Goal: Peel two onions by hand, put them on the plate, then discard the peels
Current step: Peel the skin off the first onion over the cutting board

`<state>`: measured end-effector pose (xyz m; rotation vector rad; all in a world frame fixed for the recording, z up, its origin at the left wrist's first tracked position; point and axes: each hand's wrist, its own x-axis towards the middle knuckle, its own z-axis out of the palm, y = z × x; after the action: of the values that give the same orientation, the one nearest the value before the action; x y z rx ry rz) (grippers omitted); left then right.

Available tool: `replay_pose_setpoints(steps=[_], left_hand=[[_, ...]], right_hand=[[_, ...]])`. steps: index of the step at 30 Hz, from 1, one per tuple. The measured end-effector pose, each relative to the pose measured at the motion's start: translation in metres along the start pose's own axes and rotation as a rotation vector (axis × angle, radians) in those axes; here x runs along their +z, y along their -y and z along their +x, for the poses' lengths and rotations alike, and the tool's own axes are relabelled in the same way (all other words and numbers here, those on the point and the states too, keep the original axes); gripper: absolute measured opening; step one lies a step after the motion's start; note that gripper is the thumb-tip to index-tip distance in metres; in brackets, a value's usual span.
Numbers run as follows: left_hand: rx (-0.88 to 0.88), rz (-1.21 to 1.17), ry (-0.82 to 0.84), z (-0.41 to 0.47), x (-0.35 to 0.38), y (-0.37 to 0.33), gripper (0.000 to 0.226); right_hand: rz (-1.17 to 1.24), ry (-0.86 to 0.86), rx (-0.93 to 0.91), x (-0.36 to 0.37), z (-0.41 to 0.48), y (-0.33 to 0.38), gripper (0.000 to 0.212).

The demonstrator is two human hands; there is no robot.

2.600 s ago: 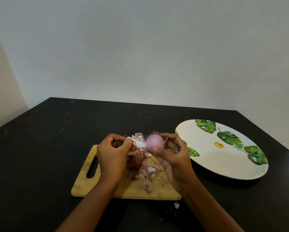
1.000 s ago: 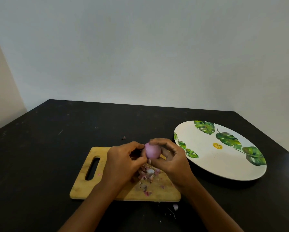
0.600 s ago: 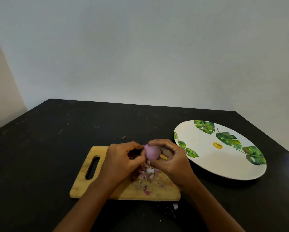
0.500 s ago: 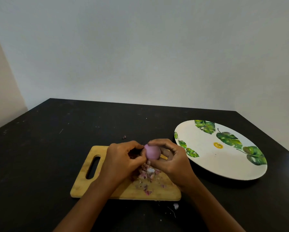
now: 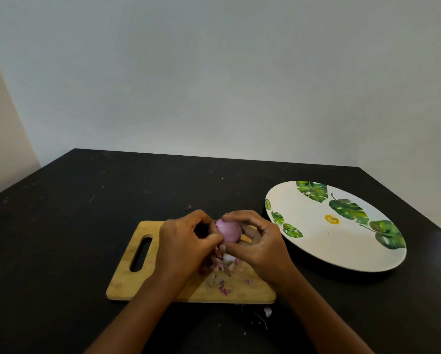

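A pale purple peeled onion (image 5: 229, 231) is held just above the wooden cutting board (image 5: 127, 282). My right hand (image 5: 261, 247) grips it from the right, fingers curled over its top and thumb under it. My left hand (image 5: 186, 245) pinches at the onion's left side, where a bit of dark skin shows. A heap of pink and white peels (image 5: 223, 263) lies on the board below both hands. The second onion is hidden behind my left hand. The white plate with green leaves (image 5: 316, 241) lies to the right with nothing on it.
All of it sits on a black table (image 5: 61, 238) in a corner between pale walls. Loose peel scraps lie on the table, one behind the board (image 5: 188, 207) and one in front of it (image 5: 267, 311). The board's handle slot (image 5: 140, 254) is on the left.
Since 2.6 s ago my left hand has dropped a large strip of peel and come back to the onion's left side. Both hands have sunk a little toward the board.
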<state>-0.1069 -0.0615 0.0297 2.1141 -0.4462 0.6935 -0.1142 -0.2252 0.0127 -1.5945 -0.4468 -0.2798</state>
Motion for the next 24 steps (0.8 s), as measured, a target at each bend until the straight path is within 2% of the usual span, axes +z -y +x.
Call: replay_pose_setpoints(steps=[5,10,15,19,22,24], left_hand=[[-0.067,-0.218,0.019,0.001,-0.001,-0.007,0.017],[-0.163,-0.411,0.084,0.005,-0.003,-0.009,0.012],[-0.104,-0.384,0.083,0.006,-0.006,-0.007,0.021],[-0.054,-0.347,0.022,0.003,-0.004,-0.006,0.017],[-0.089,-0.335,-0.039,0.003,-0.003,-0.006,0.025],[-0.144,-0.380,-0.066,0.004,-0.002,-0.007,0.021]], right_hand=[[0.037,-0.050,0.082,-0.001,0.001,0.003,0.044],[0.076,-0.089,0.103,-0.004,0.003,0.007,0.046],[0.063,-0.093,0.095,-0.003,0.001,0.007,0.044],[0.083,-0.098,0.119,-0.001,0.000,0.009,0.043],[0.122,-0.103,0.139,0.001,0.000,0.011,0.045],[0.180,-0.107,0.165,0.003,0.000,0.012,0.046]])
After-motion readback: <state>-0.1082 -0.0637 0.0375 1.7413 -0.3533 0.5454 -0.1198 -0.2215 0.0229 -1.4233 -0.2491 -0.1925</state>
